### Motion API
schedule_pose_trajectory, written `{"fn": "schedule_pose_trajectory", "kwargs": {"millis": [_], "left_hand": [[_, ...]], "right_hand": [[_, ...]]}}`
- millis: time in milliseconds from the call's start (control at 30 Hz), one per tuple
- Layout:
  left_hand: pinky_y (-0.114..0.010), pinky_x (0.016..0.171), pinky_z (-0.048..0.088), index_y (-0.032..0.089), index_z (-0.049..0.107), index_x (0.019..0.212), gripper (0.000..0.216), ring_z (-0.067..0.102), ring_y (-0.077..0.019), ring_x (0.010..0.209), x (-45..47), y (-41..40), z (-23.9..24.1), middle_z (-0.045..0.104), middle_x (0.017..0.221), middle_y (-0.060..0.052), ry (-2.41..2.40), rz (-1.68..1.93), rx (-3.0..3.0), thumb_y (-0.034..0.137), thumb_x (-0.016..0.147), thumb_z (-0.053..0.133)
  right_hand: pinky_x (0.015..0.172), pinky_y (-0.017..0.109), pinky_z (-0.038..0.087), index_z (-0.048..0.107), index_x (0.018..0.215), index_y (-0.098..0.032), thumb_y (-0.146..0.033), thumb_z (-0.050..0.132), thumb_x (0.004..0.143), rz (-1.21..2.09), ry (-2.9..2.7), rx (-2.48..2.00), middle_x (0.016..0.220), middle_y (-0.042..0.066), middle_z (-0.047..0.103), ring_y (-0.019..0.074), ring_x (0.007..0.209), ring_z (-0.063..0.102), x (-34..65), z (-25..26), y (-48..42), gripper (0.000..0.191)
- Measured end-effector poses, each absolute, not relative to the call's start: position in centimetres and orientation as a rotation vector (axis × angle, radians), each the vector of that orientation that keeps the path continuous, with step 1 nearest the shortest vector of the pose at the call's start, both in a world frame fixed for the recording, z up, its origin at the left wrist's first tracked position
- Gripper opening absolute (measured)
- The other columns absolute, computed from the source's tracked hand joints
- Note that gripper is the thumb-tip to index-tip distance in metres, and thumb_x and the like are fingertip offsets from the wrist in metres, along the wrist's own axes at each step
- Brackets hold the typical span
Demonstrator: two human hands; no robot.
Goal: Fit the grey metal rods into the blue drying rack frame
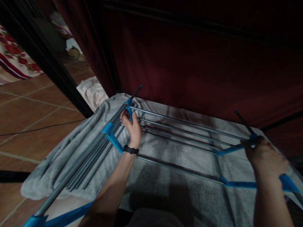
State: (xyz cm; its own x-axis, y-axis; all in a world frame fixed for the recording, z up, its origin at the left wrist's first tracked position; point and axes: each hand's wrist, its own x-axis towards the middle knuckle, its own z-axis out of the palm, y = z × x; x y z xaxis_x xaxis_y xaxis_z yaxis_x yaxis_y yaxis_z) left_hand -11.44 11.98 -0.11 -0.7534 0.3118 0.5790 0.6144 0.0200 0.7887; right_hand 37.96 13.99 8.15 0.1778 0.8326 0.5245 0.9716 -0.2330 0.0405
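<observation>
A rack of grey metal tubes (175, 121) with blue plastic joints stands over a grey blanket. My left hand (133, 130), with a black band on its wrist, is closed around the left blue connector (128, 102) near the back, its thumb and fingers on either side. At the opposite end my right hand (267, 159) grips the rack near a right blue connector (253, 136); its fingers are partly hidden. Beside my left forearm, another blue connector (111, 134) sits on a long tube. Several loose grey tubes (91, 165) lie in a bundle on the blanket.
A grey blanket (38, 186) covers the surface under the rack, its left side bunched. Dark red cloth (189, 69) hangs behind, framed by dark posts (49, 60). Brown floor tiles (26, 113), a thin cable (44, 127) and flowered fabric (16, 53) show at left.
</observation>
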Motion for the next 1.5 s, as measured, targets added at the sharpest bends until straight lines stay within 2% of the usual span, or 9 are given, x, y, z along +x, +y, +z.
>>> {"fn": "schedule_pose_trajectory", "kwargs": {"millis": [100, 200, 367, 433, 533, 667, 1000, 1267, 1500], "left_hand": [[-0.058, 0.113, 0.041, 0.019, 0.054, 0.135, 0.047, 0.052, -0.0348, 0.136, -12.6, 12.5, 0.8, 0.061, 0.135, -0.022, -2.083, -1.729, -0.949, 0.052, 0.104, 0.044], [-0.057, 0.117, 0.037, 0.019, 0.059, 0.134, 0.049, 0.052, -0.0340, 0.138, -13.2, 12.8, 1.6, 0.063, 0.136, -0.020, -2.041, -1.818, -1.001, 0.053, 0.103, 0.044], [-0.048, 0.118, 0.040, 0.018, 0.064, 0.130, 0.049, 0.058, -0.0294, 0.133, -14.0, 14.0, 2.0, 0.069, 0.129, -0.015, -1.919, -2.088, -1.068, 0.054, 0.102, 0.045], [-0.045, 0.113, 0.044, 0.017, 0.067, 0.122, 0.047, 0.063, -0.0284, 0.124, -14.2, 14.5, 1.7, 0.072, 0.122, -0.014, -1.915, -2.148, -1.056, 0.053, 0.101, 0.046], [-0.043, 0.107, 0.049, 0.015, 0.068, 0.115, 0.045, 0.066, -0.0279, 0.116, -14.3, 14.7, 1.2, 0.073, 0.116, -0.015, -1.947, -2.136, -0.994, 0.052, 0.102, 0.045], [-0.048, 0.112, 0.045, 0.014, 0.066, 0.121, 0.047, 0.063, -0.0306, 0.123, -14.6, 14.5, 0.4, 0.070, 0.122, -0.018, -1.996, -2.067, -1.055, 0.050, 0.103, 0.043], [-0.051, 0.123, 0.036, 0.019, 0.062, 0.135, 0.043, 0.052, -0.0308, 0.140, -15.3, 14.6, 0.0, 0.064, 0.139, -0.017, -2.105, -1.864, -1.192, 0.041, 0.103, 0.044], [-0.048, 0.114, 0.044, 0.017, 0.067, 0.107, 0.032, 0.063, -0.0322, 0.121, -14.7, 14.6, 1.2, 0.071, 0.117, -0.017, -2.046, -2.048, -1.063, 0.045, 0.098, 0.054], [-0.048, 0.107, 0.048, 0.020, 0.063, 0.096, 0.024, 0.066, -0.0313, 0.111, -14.8, 15.0, 0.8, 0.072, 0.108, -0.015, -2.059, -2.019, -1.052, 0.042, 0.097, 0.054]], "right_hand": [[0.061, 0.058, 0.043, 0.048, 0.155, -0.026, -0.059, 0.043, 0.094, -0.661, -1.742, -2.098, 0.100, 0.029, 0.071, 0.0458, 0.079, 0.071, 38.0, 7.9, 13.9, 0.070], [0.067, 0.057, 0.046, 0.060, 0.146, -0.032, -0.057, 0.048, 0.094, -0.637, -1.776, -2.032, 0.114, 0.027, 0.069, 0.0446, 0.089, 0.071, 38.4, 7.4, 14.2, 0.059], [0.102, 0.059, 0.045, 0.070, 0.131, -0.021, -0.052, 0.045, 0.099, -0.681, -2.022, -1.677, 0.146, 0.024, 0.056, 0.0452, 0.132, 0.054, 37.2, 6.2, 15.5, 0.051], [0.107, 0.055, 0.044, 0.065, 0.135, -0.019, -0.048, 0.042, 0.101, -0.590, -2.149, -1.513, 0.141, 0.021, 0.059, 0.0395, 0.131, 0.055, 35.9, 5.7, 16.1, 0.050], [0.101, 0.046, 0.046, 0.059, 0.140, -0.018, -0.040, 0.037, 0.103, -0.433, -2.262, -1.410, 0.118, 0.016, 0.069, 0.0314, 0.112, 0.062, 34.4, 5.3, 16.7, 0.048], [0.093, 0.041, 0.045, 0.064, 0.130, -0.020, -0.038, 0.035, 0.104, -0.389, -2.314, -1.362, 0.100, 0.011, 0.068, 0.0285, 0.098, 0.062, 34.4, 5.1, 17.2, 0.043], [0.089, 0.043, 0.043, 0.066, 0.122, -0.019, -0.044, 0.038, 0.104, -0.357, -2.306, -1.284, 0.099, 0.012, 0.067, 0.0298, 0.095, 0.060, 35.8, 4.7, 17.8, 0.041], [0.087, 0.042, 0.043, 0.064, 0.127, -0.025, -0.044, 0.042, 0.105, -0.310, -2.334, -1.179, 0.097, 0.008, 0.066, 0.0282, 0.094, 0.061, 36.3, 4.7, 18.4, 0.038], [0.086, 0.041, 0.042, 0.064, 0.129, -0.027, -0.044, 0.043, 0.105, -0.279, -2.335, -1.148, 0.095, 0.006, 0.065, 0.0272, 0.093, 0.062, 36.7, 4.5, 18.1, 0.036]]}}
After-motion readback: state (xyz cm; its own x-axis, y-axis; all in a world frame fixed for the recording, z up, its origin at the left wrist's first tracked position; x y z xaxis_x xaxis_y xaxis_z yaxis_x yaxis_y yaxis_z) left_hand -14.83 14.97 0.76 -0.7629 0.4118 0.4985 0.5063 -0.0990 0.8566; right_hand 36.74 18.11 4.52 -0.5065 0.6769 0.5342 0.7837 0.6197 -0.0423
